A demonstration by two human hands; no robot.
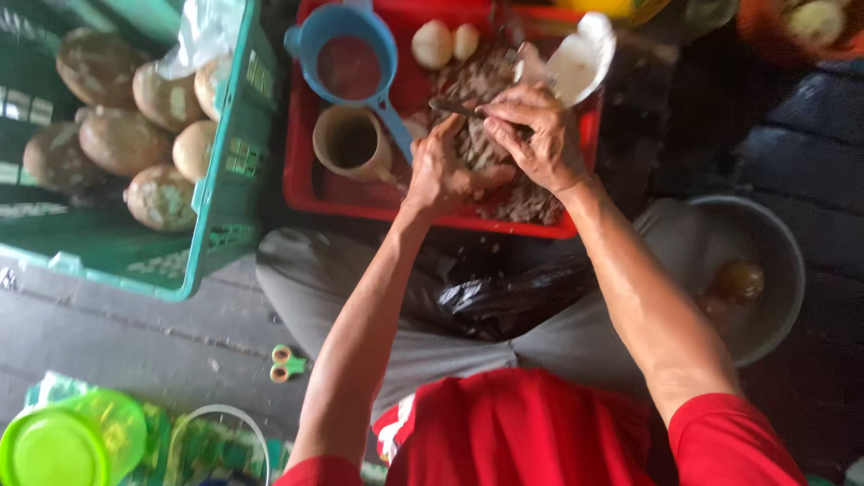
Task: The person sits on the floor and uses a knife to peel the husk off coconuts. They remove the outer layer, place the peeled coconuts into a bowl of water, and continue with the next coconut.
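- At far left, green crate (216, 193) of brown coconuts (121, 139).
- In red crate (310, 184), left end: blue strainer (346, 63), tan mug (349, 142).
- My left hand (445, 171) clenches brown husky lump (481, 144) over the crate's near edge.
- My right hand (540, 135) grips knife (454, 108), blade on lump.
- Far right: grey basin (774, 243).

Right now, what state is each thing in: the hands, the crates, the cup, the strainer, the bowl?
left hand: closed around a brown husky piece
right hand: gripping a knife, blade on that piece
red crate: holds scrapings, cup and strainer
brown cup: upright
blue strainer: upright
green crate: loaded with brown coconuts
grey bowl: holds round dark fruits
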